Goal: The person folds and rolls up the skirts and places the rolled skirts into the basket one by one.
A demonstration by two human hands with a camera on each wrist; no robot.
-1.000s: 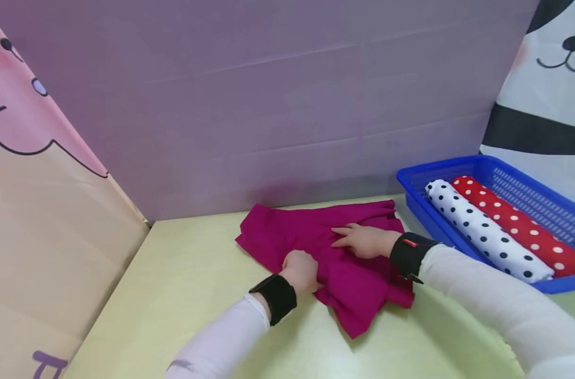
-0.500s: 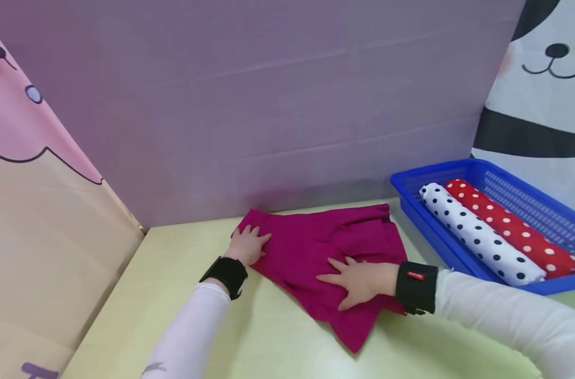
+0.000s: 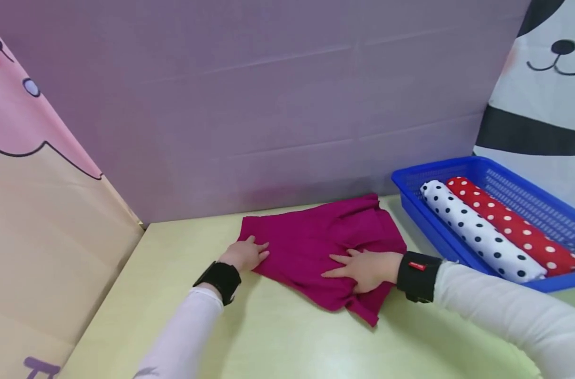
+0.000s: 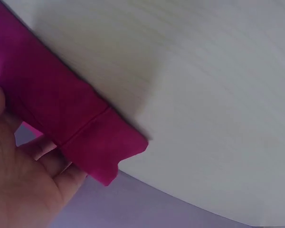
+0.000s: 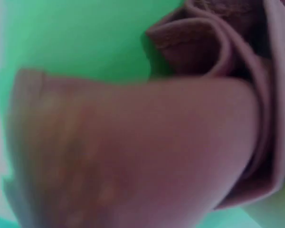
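Observation:
A magenta cloth (image 3: 311, 237) lies loosely spread on the pale table, wrinkled on its right side. At its left edge my left hand (image 3: 243, 255) takes hold, fingers on top. In the left wrist view the fingertips of the left hand (image 4: 28, 171) go behind the cloth (image 4: 85, 114), and the thumb overlaps its near face. My right hand (image 3: 365, 268) rests spread on the right half of the cloth, pressing it down. Brownish folds of cloth (image 5: 194, 47) with a stitched edge show, off-colour, in the right wrist view; the right fingers are out of sight there.
A blue basket (image 3: 417, 221) stands at the right, close to the cloth. In it lie a white roll (image 3: 476, 226) with black dots and a red roll (image 3: 514, 221) with white dots. A purple backdrop (image 3: 268, 105) rises behind the table (image 3: 183, 247).
My left hand has gone from a fist at the front edge to the cloth's left edge. The right hand has slid slightly nearer. The cloth lies flatter at left, its front corner drawn in.

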